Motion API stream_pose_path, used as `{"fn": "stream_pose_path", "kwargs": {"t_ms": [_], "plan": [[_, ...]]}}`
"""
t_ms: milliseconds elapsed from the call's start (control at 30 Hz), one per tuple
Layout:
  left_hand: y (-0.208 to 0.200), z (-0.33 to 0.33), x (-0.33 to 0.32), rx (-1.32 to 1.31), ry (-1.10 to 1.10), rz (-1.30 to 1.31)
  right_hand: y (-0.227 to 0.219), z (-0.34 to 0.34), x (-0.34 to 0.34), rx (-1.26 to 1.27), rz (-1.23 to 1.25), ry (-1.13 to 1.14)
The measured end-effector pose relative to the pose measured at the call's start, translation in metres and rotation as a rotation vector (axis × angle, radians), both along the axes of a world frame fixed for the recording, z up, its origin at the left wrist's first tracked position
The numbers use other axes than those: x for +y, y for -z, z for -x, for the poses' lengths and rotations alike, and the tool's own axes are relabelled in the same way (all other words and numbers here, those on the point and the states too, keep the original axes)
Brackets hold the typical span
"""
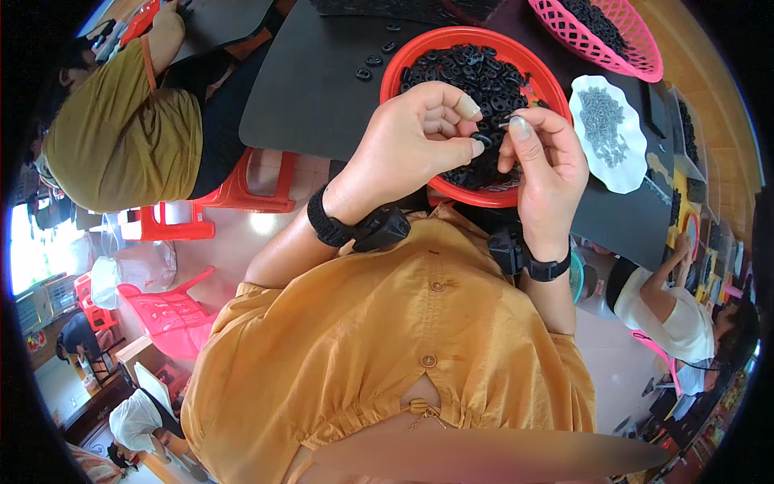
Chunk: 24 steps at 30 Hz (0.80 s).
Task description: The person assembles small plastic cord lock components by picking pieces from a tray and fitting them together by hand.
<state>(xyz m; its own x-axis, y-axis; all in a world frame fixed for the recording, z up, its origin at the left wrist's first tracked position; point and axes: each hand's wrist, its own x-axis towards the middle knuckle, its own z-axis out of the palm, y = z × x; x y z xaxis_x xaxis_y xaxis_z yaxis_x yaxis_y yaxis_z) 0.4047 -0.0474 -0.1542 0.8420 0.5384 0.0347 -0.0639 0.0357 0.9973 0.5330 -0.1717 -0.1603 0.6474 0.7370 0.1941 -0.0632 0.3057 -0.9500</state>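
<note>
Over a red basin heaped with small black oval pieces with holes, my two hands are close together. My left hand is closed, its thumb and curled fingers around a black piece that is partly hidden. Facing it, my right hand pinches a tiny slim metallic pin between thumb and forefinger. The pin's tip points toward the left hand, with a small gap between them. To the right of the basin, a white scalloped dish holds many small grey pins.
A few loose black pieces lie on the dark table left of the basin. A pink lattice basket of black parts stands at the far right. People sit nearby at left and right. Red stools stand at left.
</note>
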Motion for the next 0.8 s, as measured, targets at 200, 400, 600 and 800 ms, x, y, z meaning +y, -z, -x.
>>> {"fn": "stream_pose_path", "kwargs": {"t_ms": [200, 400, 600, 800], "plan": [[-0.002, 0.003, -0.004, -0.02, -0.077, -0.126, -0.007, -0.007, -0.002, -0.103, 0.084, 0.018], [-0.002, 0.004, -0.008, -0.025, -0.108, -0.149, -0.012, -0.002, -0.004, -0.052, 0.16, -0.068], [-0.001, 0.006, -0.008, -0.016, -0.104, -0.126, -0.014, -0.003, -0.004, -0.085, 0.165, -0.061], [-0.001, 0.006, -0.005, -0.028, -0.023, -0.024, -0.015, -0.006, -0.006, -0.13, 0.218, -0.12]]}}
